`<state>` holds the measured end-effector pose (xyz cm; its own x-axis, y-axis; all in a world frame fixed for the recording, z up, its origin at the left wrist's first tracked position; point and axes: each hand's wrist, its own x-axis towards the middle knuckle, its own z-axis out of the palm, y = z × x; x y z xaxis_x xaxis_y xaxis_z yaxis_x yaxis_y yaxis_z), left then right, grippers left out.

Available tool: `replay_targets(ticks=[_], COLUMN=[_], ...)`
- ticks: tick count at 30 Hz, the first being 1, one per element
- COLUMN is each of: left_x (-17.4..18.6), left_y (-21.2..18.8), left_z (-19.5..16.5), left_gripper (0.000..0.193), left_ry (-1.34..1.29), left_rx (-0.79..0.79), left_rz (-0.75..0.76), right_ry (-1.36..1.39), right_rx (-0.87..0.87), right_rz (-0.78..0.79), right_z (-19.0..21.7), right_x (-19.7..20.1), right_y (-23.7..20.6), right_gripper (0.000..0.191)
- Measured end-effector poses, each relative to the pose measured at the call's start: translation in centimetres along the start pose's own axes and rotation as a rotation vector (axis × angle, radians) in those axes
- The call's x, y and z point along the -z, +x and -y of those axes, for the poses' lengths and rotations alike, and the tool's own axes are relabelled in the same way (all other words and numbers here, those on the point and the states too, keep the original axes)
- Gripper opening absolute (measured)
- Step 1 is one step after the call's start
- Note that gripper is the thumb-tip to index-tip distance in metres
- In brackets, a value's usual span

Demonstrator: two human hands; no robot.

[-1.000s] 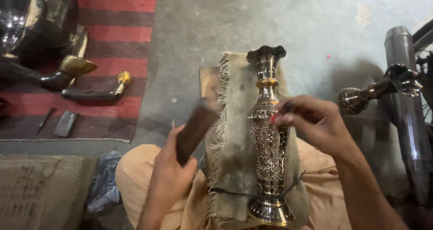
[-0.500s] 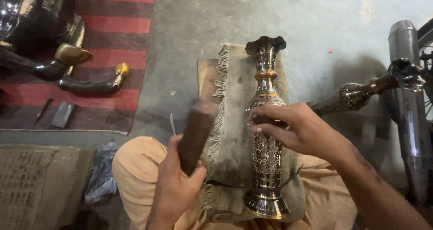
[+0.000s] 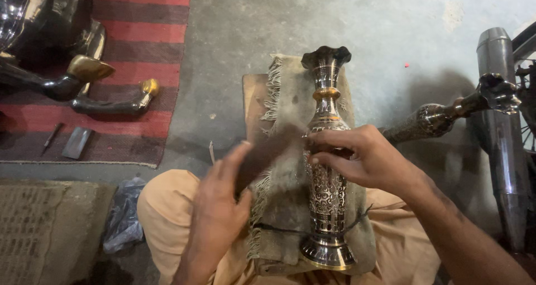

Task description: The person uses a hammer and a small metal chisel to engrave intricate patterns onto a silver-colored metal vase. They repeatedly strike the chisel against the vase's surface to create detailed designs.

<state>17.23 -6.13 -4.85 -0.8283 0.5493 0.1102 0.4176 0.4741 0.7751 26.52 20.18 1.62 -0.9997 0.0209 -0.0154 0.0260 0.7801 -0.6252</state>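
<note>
An engraved metal vase [image 3: 326, 207] lies lengthwise on a fringed grey cloth [image 3: 285, 117] spread over a wooden board and my lap. My right hand [image 3: 363, 156] rests on the vase's middle, fingers pinched against the engraved body; anything small between the fingertips is hidden. My left hand [image 3: 215, 218] grips a dark wooden block [image 3: 262, 159], blurred by motion, close to the vase's left side over the cloth.
A second engraved vase [image 3: 446, 115] lies on the concrete floor at right, beside a steel pipe [image 3: 502, 128]. At left a red striped rug [image 3: 128, 67] holds dark metal figures with brass tips [image 3: 89, 78] and small tools [image 3: 75, 142]. A dark plastic bag [image 3: 123, 218] lies by my knee.
My right hand has come down from above the vase onto its middle. My left hand has swung the wooden block rightward toward the vase.
</note>
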Motion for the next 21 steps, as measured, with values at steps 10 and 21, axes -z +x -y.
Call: replay_targets(ticks=[10,21], left_x=[0.9,0.9], left_y=[1.3,2.8], left_z=[0.6,0.9], left_gripper=[0.075,0.074], left_ry=[-0.303,0.073], left_rx=[-0.074,-0.209], left_rz=[-0.089,-0.158], right_ry=[0.035,0.019], right_rx=[0.097,0.039], right_rz=[-0.065,-0.016], right_z=[1.0,0.2], right_x=[0.3,0.6], right_y=[1.2,2.2], right_gripper=[0.034,0.027])
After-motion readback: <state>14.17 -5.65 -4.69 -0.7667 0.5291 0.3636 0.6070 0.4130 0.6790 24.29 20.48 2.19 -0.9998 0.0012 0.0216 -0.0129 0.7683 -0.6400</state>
